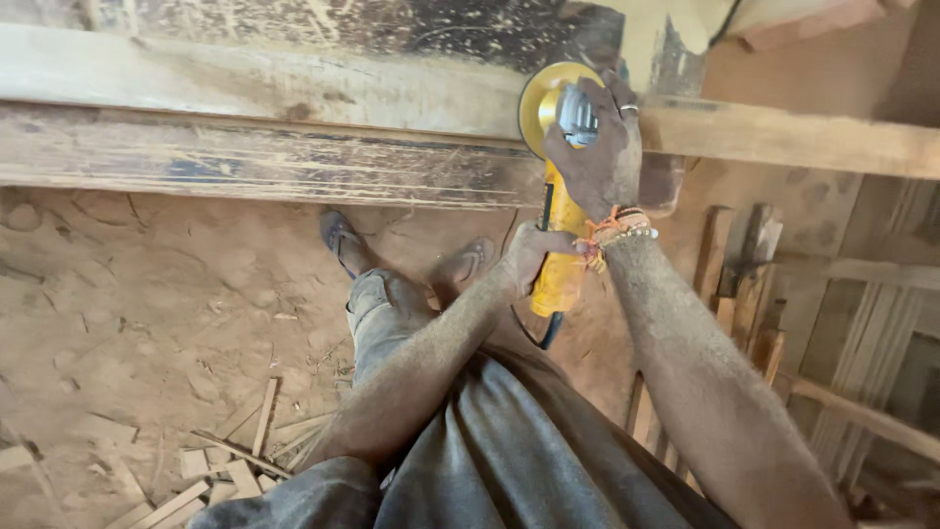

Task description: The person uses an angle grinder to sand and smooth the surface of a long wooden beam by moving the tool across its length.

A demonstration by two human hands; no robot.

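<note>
- right hand [592,147] clamped over the head of the yellow angle grinder [558,230], fingers wrapped round the metal gear housing; ring on one finger, beaded bracelets at the wrist
- left hand [534,253] closed round the grinder's yellow body, lower down near the tail where the black cord [544,333] leaves
- grinder sits upright against the front edge of the long wooden plank [294,88], disc [534,103] touching the wood; yellow disc partly hidden behind the right hand
- handling, as a guess: grinder looks rigid, fairly heavy, dusty so maybe slippery; two-hand hold at head and body seems the sound grip; keep fingers off the disc
- plank: stiff, long, rough, dust-coated; rests on a lower scarred beam [245,162]
- counts: one grinder, one disc, two hands, two sandalled feet [343,240] on the sawdust floor [147,294]
- offcuts [225,460] scattered bottom left, too many and overlapped to count; stacked timber strips [744,284] at right
</note>
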